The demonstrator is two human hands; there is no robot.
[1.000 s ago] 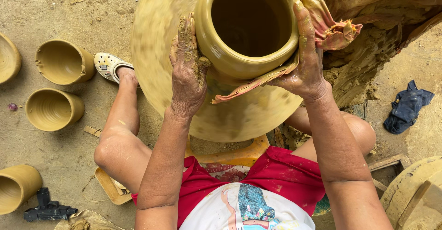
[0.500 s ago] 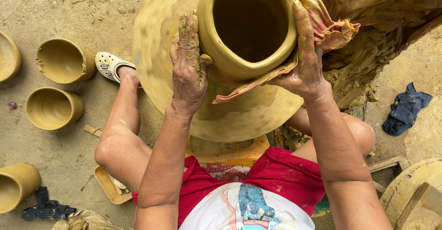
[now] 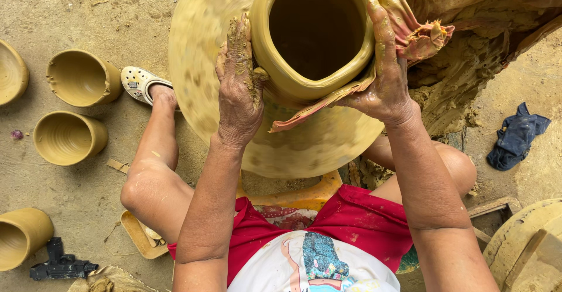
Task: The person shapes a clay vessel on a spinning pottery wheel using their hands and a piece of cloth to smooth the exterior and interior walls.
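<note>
Head view, looking straight down at a person seated at a potter's wheel [image 3: 234, 146]; a wet clay pot [image 3: 313, 34] stands on the wheel, its dark mouth open and its inside seemingly holding nothing, though the bottom is in shadow. The left hand [image 3: 240, 87], caked in clay, lies flat against the pot's left wall with fingers held together; the right hand [image 3: 383, 72] presses the right wall, fingers together, pinning a wet pinkish cloth [image 3: 410, 31] against the clay, the cloth trailing under the near rim.

The rim already looks slightly out of round; in my judgement uneven pressure from either palm could push the soft wall further off centre or collapse it, and the loose cloth tail could snag and drag the rim.

On the dirt floor at left stand finished clay cups [image 3: 70, 137], one above [image 3: 82, 78] and one below [image 3: 20, 239], all open and, as far as shows, with nothing in them; a bowl's edge [image 3: 12, 72] sits at the far left. A blue rag [image 3: 518, 134] lies at right, well apart.
</note>
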